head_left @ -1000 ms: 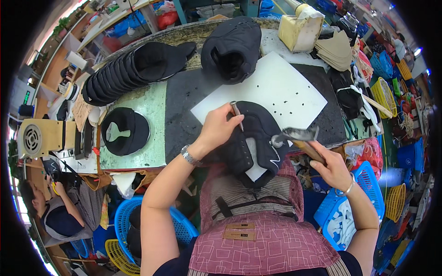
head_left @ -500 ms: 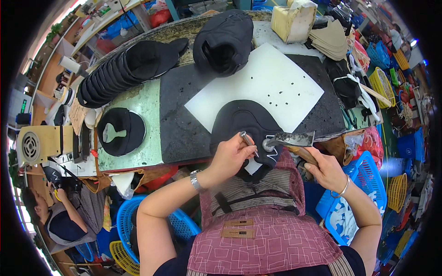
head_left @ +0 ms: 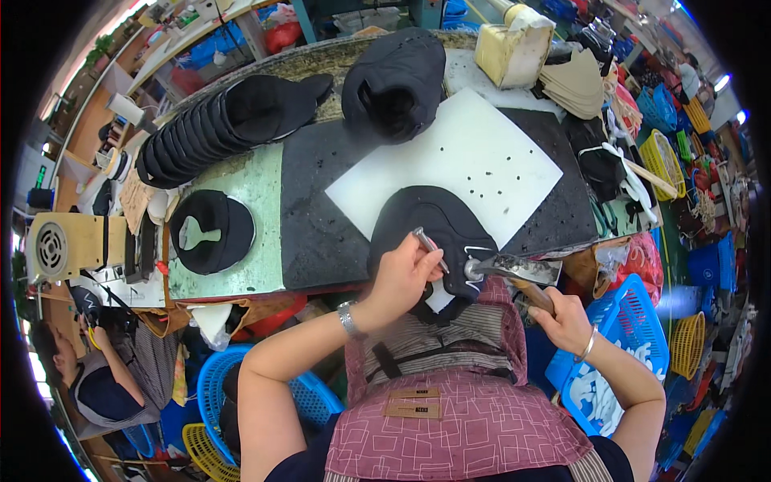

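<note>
A blue basket (head_left: pixel 638 313) by the right arm holds a heap of white pieces (head_left: pixel 593 402). Another blue basket (head_left: pixel 317 392), near the left arm, has something dark in it, maybe more black cloth, but the arm covers part of it. A yellow basket (head_left: pixel 207 455) pokes out just beside that one and is partly hidden.

The black padded piece (head_left: pixel 414 210) lies partly on the white sheet (head_left: pixel 385 189), and its near end hangs over the front edge of the tabletop (head_left: pixel 257 277), by the pink apron (head_left: pixel 450 426). To its left, a wide strip of dark mat (head_left: pixel 317 201) shows. Small black dots (head_left: pixel 486 191) lie on the sheet, beyond the piece.

The left hand (head_left: pixel 401 277) is closed around a thin metal punch (head_left: pixel 423 238), tilted over the piece. The right hand (head_left: pixel 564 321) is wrapped around the wooden handle of a hammer (head_left: pixel 522 268). Its round end is by the piece's right side; I can't tell if they touch. Fingers hide the punch's middle.
</note>
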The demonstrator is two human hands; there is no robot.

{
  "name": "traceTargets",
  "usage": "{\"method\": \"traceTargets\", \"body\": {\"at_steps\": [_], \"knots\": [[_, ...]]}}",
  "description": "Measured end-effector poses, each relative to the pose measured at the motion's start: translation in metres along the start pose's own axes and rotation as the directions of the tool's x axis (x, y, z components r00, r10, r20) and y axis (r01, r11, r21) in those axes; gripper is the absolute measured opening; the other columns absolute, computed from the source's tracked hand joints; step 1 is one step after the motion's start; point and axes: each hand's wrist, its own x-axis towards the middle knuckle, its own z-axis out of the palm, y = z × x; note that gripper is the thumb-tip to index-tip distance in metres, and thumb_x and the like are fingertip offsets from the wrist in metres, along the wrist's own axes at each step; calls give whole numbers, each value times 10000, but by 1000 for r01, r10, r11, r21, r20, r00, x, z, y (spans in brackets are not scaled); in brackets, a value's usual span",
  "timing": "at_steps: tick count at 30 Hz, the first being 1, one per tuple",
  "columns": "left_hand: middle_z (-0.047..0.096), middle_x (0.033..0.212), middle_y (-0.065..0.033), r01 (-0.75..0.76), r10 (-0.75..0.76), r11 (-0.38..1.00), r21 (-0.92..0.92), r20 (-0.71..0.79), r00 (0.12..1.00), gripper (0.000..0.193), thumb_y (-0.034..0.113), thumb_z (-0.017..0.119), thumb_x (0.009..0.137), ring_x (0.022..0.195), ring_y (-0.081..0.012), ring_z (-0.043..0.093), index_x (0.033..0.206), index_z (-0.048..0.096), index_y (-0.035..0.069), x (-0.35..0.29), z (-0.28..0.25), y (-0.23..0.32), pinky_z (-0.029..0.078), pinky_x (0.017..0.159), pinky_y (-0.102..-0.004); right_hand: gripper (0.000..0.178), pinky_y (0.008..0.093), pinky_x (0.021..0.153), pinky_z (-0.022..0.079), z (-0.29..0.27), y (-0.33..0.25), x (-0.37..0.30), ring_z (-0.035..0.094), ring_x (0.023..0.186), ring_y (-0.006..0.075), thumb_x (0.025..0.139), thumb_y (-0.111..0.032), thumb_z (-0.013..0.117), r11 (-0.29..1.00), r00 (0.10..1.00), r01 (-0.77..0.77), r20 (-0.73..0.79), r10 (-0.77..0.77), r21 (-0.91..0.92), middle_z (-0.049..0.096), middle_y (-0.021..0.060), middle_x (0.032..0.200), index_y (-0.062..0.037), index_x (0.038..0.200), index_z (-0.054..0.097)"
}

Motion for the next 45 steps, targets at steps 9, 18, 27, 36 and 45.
{"method": "traceTargets", "body": {"at_steps": [9,18,27,36,45], "knots": [[610,660,-112,-317,312,882,349,72,947,118,74,594,814,601,-175,627,861,524,-9,0,3,-4,483,520,-262,210,309,499,417,-35,-31,1,534,503,206,752,-202,611,986,973,30,-232,9,162,529,107,557,-6,781,541],[629,691,-101,-43,47,994,98,-40,998,135,98,573,839,621,-150,634,900,520,-11,6,6,1,503,539,-250,256,372,529,407,-10,0,5,542,544,312,785,-229,595,989,989,-106,-90,116,106,504,185,600,5,791,491],[589,659,-124,-609,561,568,554,281,779,114,89,619,784,576,-240,604,861,552,37,8,4,5,456,487,-267,144,320,513,432,-37,-29,16,545,519,230,795,-160,564,785,787,568,-443,-430,246,551,134,617,-19,787,533],[631,711,-104,-109,125,974,198,-67,990,113,90,560,846,639,-133,634,879,510,-6,15,4,1,494,576,-241,101,332,499,408,-61,-37,3,515,526,260,754,-111,585,902,939,61,-331,94,428,512,113,582,-34,792,531],[617,698,-96,-66,70,997,36,-137,988,125,105,563,848,620,-159,627,873,492,5,26,7,1,498,576,-252,219,343,492,381,-29,-7,20,499,504,263,784,-183,597,997,989,-76,-124,78,20,486,142,583,5,791,486]]}}
